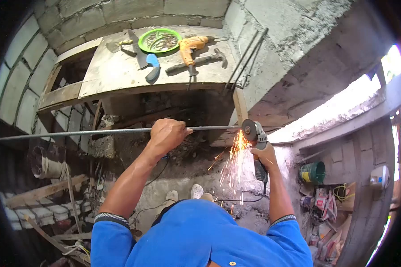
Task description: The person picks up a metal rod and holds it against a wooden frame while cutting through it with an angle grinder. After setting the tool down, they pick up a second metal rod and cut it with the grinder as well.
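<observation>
My left hand [167, 137] is closed around a long steel rebar [89, 132], which lies almost level across the view. In my right hand [265, 156] is an angle grinder [259, 171], gripped by its body. The grinder's disc [249, 130] meets the rebar near its right end. Orange sparks [237, 155] spray downward from that contact. My right fingers are partly hidden behind the tool.
On a board bench ahead lie an orange drill [192, 46], a hammer [196, 63], a blue-handled saw [153, 66] and a green tray [149, 41] of small metal pieces. Thin rods [249, 58] lean at a concrete beam. A green bucket [313, 172] is at right.
</observation>
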Demonstrator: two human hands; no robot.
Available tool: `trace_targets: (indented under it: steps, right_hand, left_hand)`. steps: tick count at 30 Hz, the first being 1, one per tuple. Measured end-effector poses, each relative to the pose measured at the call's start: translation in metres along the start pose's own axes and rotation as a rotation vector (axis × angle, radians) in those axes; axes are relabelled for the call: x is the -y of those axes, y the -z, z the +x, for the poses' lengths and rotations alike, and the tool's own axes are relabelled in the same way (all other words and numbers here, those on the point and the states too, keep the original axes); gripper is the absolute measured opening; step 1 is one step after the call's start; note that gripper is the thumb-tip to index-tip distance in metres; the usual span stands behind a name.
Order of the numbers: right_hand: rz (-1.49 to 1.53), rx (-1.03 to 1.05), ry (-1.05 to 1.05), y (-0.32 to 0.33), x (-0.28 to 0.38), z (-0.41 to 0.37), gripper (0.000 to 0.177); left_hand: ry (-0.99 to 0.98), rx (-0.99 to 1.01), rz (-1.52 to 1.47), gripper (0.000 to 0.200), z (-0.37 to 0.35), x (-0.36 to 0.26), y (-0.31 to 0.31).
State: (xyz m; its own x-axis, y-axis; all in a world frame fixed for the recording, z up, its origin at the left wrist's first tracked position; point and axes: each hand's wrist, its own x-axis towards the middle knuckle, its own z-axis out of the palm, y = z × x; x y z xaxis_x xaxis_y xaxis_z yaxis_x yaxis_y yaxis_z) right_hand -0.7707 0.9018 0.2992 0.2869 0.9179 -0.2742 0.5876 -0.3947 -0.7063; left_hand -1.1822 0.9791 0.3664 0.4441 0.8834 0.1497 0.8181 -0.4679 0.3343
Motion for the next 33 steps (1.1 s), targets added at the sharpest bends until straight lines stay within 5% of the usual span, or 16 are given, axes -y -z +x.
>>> trace_targets:
  steps: [1,2,3,5,7,10,18,26,33]
  right_hand:
    - [-0.008,0.032,0.028,-0.001,0.003,0.0,0.029]
    - [0.061,-0.173,0.2,-0.012,-0.004,-0.002,0.026]
    - [0.091,-0.006,0.0,-0.004,0.026,-0.016,0.026]
    - [0.134,0.022,0.084,-0.009,-0.065,0.027,0.025]
    - [-0.043,0.038,0.347,-0.007,-0.053,0.033,0.02]
    - [-0.014,-0.024,0.064,-0.002,-0.01,0.004,0.026]
    - [-0.017,-0.053,0.085,-0.014,-0.017,0.011,0.023]
    - [-0.009,-0.059,0.151,-0.012,-0.037,0.009,0.021]
    - [-0.127,-0.084,0.209,-0.006,-0.047,0.014,0.02]
  left_hand:
    - [0.009,0.051,0.032,0.044,0.001,-0.002,0.002]
    - [0.031,0.103,0.07,0.044,0.002,-0.004,0.005]
    - [0.028,0.117,0.077,0.046,0.003,-0.007,0.009]
    - [0.027,0.11,0.039,0.043,-0.001,-0.004,0.011]
    - [0.002,0.018,-0.057,0.04,-0.003,0.006,-0.004]
    - [-0.018,-0.046,-0.061,0.037,-0.005,0.009,-0.01]
    - [-0.07,-0.187,-0.109,0.032,-0.004,0.014,-0.025]
    - [-0.021,-0.037,-0.051,0.032,-0.003,0.012,-0.016]
    - [-0.031,-0.113,-0.123,0.035,-0.004,0.014,-0.019]
